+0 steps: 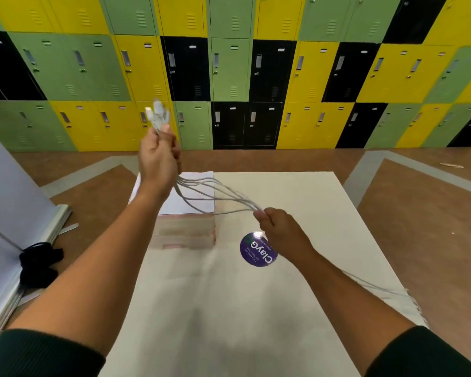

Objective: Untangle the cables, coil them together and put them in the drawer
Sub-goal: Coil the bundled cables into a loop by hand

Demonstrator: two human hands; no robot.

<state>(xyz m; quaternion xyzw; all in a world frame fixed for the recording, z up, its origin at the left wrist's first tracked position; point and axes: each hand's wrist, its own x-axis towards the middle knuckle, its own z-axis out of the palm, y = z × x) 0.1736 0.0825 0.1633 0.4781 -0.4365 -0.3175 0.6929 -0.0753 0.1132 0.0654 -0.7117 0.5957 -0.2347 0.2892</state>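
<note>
Several thin white cables stretch between my two hands above the white table. My left hand is raised and grips the bundle near its plug ends, which stick up above my fingers. My right hand is lower and to the right, fingers curled round the same strands. More cable trails behind my right forearm toward the table's right edge. A small white drawer unit with pinkish drawer fronts stands on the table's left side, below the cables.
A round purple sticker lies on the table under my right hand. A white board leans at the left with a black strap bundle at its base. Green, yellow and black lockers line the far wall.
</note>
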